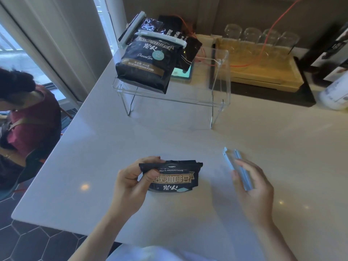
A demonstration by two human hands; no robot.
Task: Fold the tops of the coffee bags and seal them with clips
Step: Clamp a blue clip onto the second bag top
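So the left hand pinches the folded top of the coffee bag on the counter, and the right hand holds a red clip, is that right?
Not quite: in the head view the clip in the right hand is light blue, not red. The rest holds: the left hand pinches the folded top of the coffee bag on the counter.

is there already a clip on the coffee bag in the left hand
No, the coffee bag pinched by the left hand has a bare folded top; the blue clip is in the right hand.
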